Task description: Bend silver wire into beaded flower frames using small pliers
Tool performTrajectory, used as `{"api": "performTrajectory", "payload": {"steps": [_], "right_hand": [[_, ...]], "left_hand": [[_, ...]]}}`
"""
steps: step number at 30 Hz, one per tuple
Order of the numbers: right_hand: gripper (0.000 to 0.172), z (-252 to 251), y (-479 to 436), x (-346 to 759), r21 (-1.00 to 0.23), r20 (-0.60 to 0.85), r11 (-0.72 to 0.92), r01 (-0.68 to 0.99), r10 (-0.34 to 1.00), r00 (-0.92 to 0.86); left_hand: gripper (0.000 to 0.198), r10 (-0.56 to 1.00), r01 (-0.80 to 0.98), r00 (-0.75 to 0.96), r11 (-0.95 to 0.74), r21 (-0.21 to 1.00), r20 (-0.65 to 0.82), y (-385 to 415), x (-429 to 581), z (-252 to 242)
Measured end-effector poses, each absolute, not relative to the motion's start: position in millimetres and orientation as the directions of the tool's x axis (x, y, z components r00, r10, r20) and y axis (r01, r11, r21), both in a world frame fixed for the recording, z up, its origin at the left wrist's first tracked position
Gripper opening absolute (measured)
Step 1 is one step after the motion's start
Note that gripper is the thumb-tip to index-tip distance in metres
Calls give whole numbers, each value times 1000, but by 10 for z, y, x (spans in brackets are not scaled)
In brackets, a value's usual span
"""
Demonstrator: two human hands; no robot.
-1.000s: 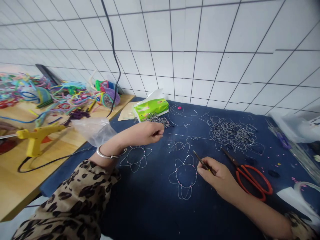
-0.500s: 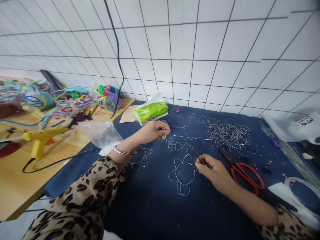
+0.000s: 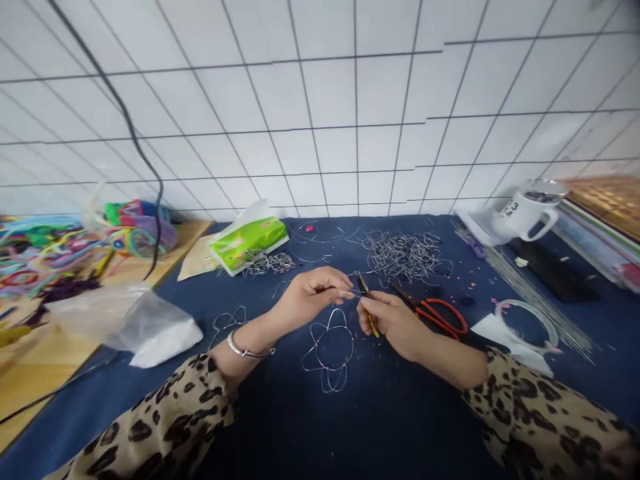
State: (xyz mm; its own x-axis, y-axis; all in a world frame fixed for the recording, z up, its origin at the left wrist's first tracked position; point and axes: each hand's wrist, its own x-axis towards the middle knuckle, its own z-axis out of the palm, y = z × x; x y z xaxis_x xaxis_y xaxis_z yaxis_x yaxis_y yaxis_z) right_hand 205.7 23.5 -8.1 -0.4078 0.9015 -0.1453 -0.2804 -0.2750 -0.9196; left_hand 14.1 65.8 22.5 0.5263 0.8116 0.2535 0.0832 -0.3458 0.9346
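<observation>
- Left hand (image 3: 320,292) and right hand (image 3: 393,321) have drawn close together since the earlier frame, where they were well apart; the small dark metal pliers with yellow handles (image 3: 373,323) have risen with the right.
- One short, thin silver wire (image 3: 355,291) sits between the two hands, its near end pinched by the left fingers, thumb against forefinger.
- Right fingers are wrapped around the pliers, whose tips meet the wire; whether the jaws grip it I cannot tell.
- Just below the left fingertips lies a flower-shaped silver wire frame with pink beads (image 3: 317,349), flat on the blue-covered bench (image 3: 285,427).
- Beyond the right fingers spreads a tangled silver wire heap (image 3: 404,257).
- Right of those fingers rest red-handled scissors (image 3: 423,308).
- Farther off, beyond the left fingers, stands a bright green tissue pack (image 3: 250,241).
</observation>
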Motion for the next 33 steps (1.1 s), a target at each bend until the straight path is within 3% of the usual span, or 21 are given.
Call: {"api": "performTrajectory", "payload": {"steps": [5,13,23,27,30,33], "right_hand": [[16,-89,274,2079,-866,-132,-319,-385,888,-440],[18,-85,240,2051,-951,-115,-211,-226,920,-375],[15,-44,225,2052,-974,-132,-193,-114,905,-405],[16,-56,222,2040,-984,-118,-154,-92,942,-314],[17,-53,227,2046,-994,-79,-93,-57,974,-212],[17,-30,224,2063,-997,5,16,75,989,-149]], "left_hand": [[11,771,218,574,-470,855,278,654,95,199],[18,619,202,711,-633,747,333,640,43,181],[19,579,213,767,-635,743,275,630,3,285],[16,811,251,549,-391,885,203,545,94,245],[24,937,66,350,-33,997,8,436,206,197],[25,904,-112,355,292,950,-236,355,292,154]]}}
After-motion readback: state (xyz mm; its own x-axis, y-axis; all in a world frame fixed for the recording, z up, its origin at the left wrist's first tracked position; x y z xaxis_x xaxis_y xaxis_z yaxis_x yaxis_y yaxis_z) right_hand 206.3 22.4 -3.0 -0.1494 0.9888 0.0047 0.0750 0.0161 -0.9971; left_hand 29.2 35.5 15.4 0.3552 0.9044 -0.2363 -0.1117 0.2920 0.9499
